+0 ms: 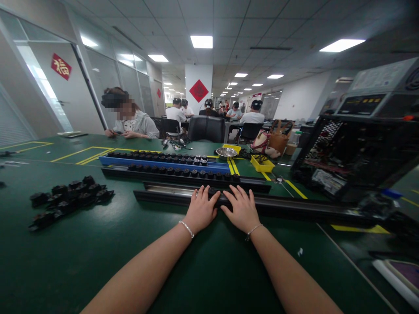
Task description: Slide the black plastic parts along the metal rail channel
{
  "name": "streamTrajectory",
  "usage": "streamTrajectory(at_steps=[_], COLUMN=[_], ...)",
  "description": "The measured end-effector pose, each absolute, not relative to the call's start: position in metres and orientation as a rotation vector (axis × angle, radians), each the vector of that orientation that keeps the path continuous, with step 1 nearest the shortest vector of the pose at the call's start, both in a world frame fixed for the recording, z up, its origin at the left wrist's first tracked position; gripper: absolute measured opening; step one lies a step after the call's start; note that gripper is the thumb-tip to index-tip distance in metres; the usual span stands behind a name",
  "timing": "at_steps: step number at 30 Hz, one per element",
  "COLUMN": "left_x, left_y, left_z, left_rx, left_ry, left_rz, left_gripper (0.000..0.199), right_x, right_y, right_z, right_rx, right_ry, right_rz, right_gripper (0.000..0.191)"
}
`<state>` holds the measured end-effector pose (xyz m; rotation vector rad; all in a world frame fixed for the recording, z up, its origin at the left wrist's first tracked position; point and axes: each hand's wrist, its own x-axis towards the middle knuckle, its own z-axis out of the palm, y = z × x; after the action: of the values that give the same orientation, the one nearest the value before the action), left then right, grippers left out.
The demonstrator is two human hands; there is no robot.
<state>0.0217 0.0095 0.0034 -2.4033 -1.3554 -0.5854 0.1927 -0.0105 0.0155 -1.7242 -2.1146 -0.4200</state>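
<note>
A long black channel rail [166, 196] lies across the green table in front of me. My left hand [200, 211] rests on it with fingers stretched over its far edge. Just to the right, my right hand [242, 209] lies on the same rail, fingers spread. A small black part [213, 191] shows in the channel between the hands, partly covered by the fingers. Behind it, a second black rail [114, 172] and a blue rail [147, 164] carry rows of black socket-like modules [185, 172]. More black modules [70, 196] are heaped on the left.
A metal bowl [226, 152] and yellow bin [262, 164] stand beyond the rails. An open computer case [353, 152] stands at the right, with a flat device [399, 279] nearer me. A person [137, 122] sits across the table at left. Yellow tape [296, 189] marks the tabletop.
</note>
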Motion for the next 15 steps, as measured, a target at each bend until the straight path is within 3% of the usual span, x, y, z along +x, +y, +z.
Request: streamTrajectory(at_steps=[15], left_x=[0.025], left_y=[0.007], left_z=[0.007], left_rx=[-2.387], left_ry=[-1.406], left_rz=[-0.574], left_gripper=[0.052], right_x=[0.206], right_y=[-0.007], right_z=[0.015], right_rx=[-1.92], right_ry=[-1.962], right_rz=[-0.402], right_gripper=[0.047])
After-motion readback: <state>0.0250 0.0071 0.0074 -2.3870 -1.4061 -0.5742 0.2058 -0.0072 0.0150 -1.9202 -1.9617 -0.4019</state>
